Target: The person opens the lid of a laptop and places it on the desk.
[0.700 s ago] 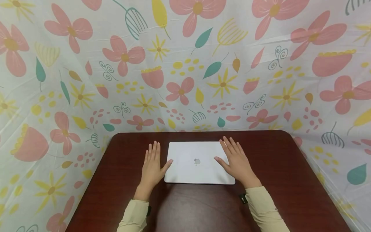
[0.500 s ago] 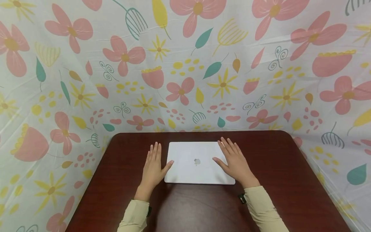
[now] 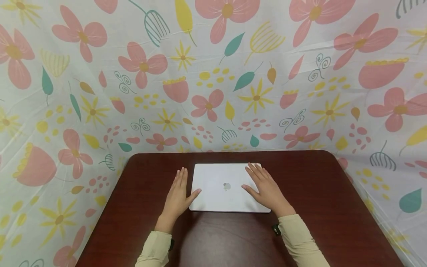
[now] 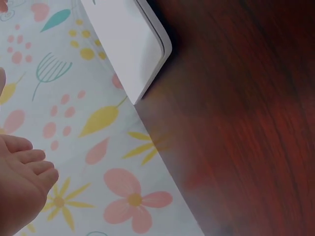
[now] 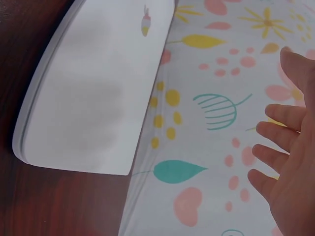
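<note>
A closed silver laptop [image 3: 213, 189] with an apple logo on its lid lies flat on the table, seen in the head view. My left hand [image 3: 175, 196] is held with straight fingers beside its left edge, the thumb reaching over the corner area. Over the laptop's right part is my right hand [image 3: 267, 191], fingers extended and thumb spread. In the right wrist view, a gap shows between the right hand [image 5: 293, 157] and the laptop lid [image 5: 88, 98]. The left wrist view has the left hand [image 4: 24, 182] apart from the laptop's corner [image 4: 133, 54]. Neither hand grips anything.
The dark red-brown wooden table [image 3: 317, 185] has rounded far corners. Behind it and along both sides hangs a white cloth [image 3: 213, 55] printed with flowers and leaves. Each wrist carries a dark strapped device under a beige sleeve [image 3: 301, 241].
My right hand has moved left, further over the laptop. The left hand has dropped slightly nearer to me and turned a little inward. The laptop stays in place.
</note>
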### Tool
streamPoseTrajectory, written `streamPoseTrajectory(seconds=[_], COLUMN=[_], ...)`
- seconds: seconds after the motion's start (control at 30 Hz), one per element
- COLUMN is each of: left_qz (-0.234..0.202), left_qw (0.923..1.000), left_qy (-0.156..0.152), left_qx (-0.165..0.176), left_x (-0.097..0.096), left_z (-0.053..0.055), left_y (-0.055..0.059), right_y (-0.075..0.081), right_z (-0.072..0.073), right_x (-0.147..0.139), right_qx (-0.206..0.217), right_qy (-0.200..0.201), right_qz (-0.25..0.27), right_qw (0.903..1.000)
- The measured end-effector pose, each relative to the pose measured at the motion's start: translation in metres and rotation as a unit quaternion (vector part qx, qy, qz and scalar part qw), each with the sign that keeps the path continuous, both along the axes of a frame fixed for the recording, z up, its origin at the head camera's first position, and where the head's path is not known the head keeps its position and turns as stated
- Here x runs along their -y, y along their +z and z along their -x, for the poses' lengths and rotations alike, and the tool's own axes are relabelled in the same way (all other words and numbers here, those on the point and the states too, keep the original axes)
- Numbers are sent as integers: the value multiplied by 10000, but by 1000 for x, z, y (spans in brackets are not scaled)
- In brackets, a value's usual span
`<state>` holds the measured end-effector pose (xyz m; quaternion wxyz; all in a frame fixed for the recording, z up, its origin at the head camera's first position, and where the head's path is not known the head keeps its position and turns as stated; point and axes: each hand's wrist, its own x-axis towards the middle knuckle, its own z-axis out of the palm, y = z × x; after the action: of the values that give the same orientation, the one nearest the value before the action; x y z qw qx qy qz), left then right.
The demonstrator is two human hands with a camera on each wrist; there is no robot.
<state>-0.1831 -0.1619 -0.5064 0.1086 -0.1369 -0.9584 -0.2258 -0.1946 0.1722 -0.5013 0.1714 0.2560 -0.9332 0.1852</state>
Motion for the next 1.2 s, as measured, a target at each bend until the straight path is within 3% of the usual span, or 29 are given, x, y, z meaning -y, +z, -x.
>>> streamPoseTrajectory(seconds=[0.13, 0.47, 0.7, 1.0, 1.2], left_qz=[-81, 263, 266, 152, 249], left_qw=[9999, 9991, 9981, 9977, 9956], left_qy=[-71, -339, -437, -512, -525], left_qx=[92, 47, 340, 425, 737], left_x=[0, 3, 4, 7, 10], left_z=[-1, -3, -3, -4, -5], left_y=[-3, -14, -22, -31, -40], right_y=[-5, -19, -26, -32, -41], right_z=[-1, -3, -4, -7, -11], right_x=[2, 7, 10, 13, 13], right_qx=[25, 204, 103, 118, 143], right_qy=[101, 230, 335, 373, 445], right_qz=[88, 147, 177, 26, -96], right_qw=[9999, 9994, 9992, 9992, 9989])
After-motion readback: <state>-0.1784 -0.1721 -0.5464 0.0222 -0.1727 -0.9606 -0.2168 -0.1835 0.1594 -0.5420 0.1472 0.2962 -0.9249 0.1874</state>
